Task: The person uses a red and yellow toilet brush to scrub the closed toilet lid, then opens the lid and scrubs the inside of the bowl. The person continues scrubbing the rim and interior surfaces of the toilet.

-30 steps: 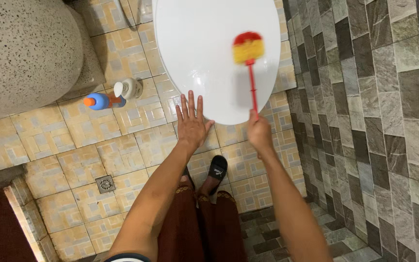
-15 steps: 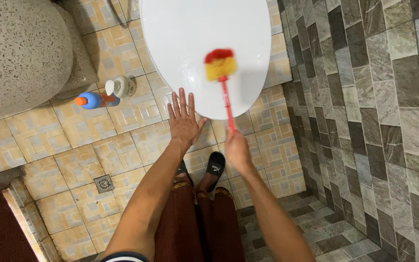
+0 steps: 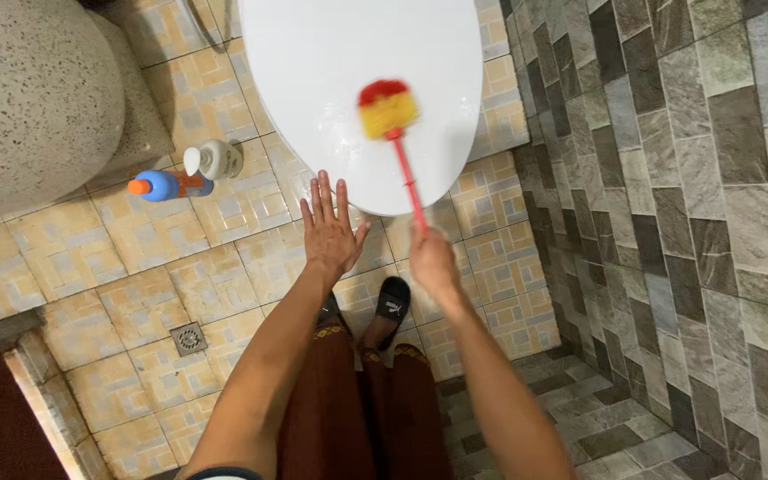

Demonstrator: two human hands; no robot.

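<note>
Spanning the top of the frame, a closed white toilet lid (image 3: 313, 80) lies wet under a red-and-yellow brush (image 3: 387, 107), its bristles pressed to the surface for scrubbing. Beside it stands a speckled stone basin (image 3: 28, 98) on tan floor tiles (image 3: 135, 276). Right hand (image 3: 433, 262) is clamped around the brush's red handle; left hand (image 3: 329, 229) hovers flat, fingers spread, holding nothing. Nearby: 1 blue bottle (image 3: 164, 185), 1 white pump bottle (image 3: 215, 160).

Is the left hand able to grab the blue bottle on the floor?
Probably yes: the left hand is open and empty, and only bare floor tiles lie between it and the blue bottle.
</note>
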